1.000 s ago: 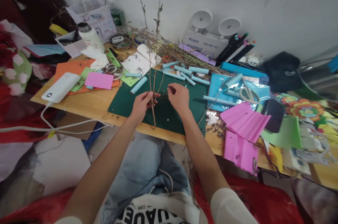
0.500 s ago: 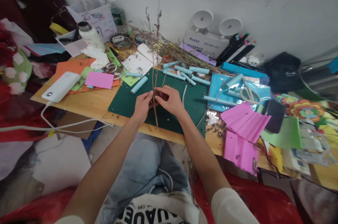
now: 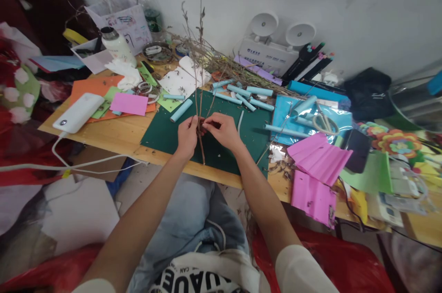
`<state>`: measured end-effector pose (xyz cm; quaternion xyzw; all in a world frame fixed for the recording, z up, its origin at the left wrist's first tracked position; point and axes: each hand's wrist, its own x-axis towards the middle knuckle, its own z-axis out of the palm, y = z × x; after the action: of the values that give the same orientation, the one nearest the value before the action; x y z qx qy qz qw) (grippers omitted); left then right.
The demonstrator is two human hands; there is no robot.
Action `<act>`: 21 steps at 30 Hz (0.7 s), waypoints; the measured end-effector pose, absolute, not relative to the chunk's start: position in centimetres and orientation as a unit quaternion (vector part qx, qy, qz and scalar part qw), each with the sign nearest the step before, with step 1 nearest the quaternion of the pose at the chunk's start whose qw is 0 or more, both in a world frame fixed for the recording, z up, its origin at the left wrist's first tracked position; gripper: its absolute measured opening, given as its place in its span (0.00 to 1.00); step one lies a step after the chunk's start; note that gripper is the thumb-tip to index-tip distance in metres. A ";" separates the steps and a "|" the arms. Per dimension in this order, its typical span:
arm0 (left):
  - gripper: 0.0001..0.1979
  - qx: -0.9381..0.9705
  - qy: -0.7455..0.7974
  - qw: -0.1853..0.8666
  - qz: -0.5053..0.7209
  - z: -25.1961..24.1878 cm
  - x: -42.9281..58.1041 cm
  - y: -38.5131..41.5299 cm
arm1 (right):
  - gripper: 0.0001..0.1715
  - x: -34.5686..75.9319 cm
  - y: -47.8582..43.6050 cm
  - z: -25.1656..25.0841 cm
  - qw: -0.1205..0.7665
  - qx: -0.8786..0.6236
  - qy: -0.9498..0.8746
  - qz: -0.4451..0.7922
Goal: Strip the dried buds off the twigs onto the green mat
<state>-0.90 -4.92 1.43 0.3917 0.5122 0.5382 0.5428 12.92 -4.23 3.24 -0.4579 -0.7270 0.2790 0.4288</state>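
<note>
A thin brown dried branch [image 3: 201, 149] stands nearly upright over a dark green mat [image 3: 159, 135], its forked twigs reaching up in front of the wall. My left hand [image 3: 187, 137] is closed around its lower stem, thumb on top. Beside it, my right hand [image 3: 223, 132] pinches at the same branch with thumb and forefinger; the exact spot between the fingertips is partly hidden. Light blue paper rolls [image 3: 181, 111] lie on the mat close to both hands. A pale curved strip [image 3: 241, 122] rests right of my right hand.
A heap of dried twigs [image 3: 238, 70] lies along the back. White scissors [image 3: 324, 123] sit on a blue packet [image 3: 281, 111] at right, near crumpled pink paper [image 3: 319, 159]. At left are a white power bank [image 3: 78, 112] with a cable, a bottle [image 3: 119, 47] and coloured paper [image 3: 128, 104].
The branch top has swung a little to the left, and its lower end has shifted slightly left and up. Both hands stay at the stem, with the right fingers slightly changed in pose.
</note>
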 end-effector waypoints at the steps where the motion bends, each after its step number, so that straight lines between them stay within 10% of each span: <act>1: 0.22 0.394 0.512 0.542 0.538 1.5 -0.9 -4.9 | 0.09 13.0 -4.2 3.2 0.433 -0.464 -0.720 0.280; 14: 0.14 0.350 0.424 0.634 0.544 3.2 -1.4 -5.8 | 0.20 14.9 -3.3 2.5 0.361 -0.642 -0.671 0.088; 21: 0.13 0.428 0.495 0.538 0.532 2.1 -1.8 -6.0 | 0.15 13.7 -4.5 3.7 0.488 -0.521 -0.677 0.178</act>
<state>-1.79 -6.03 2.14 0.4277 0.4952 0.5316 0.5378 13.72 -4.51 3.69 -0.5210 -0.6770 0.1777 0.4885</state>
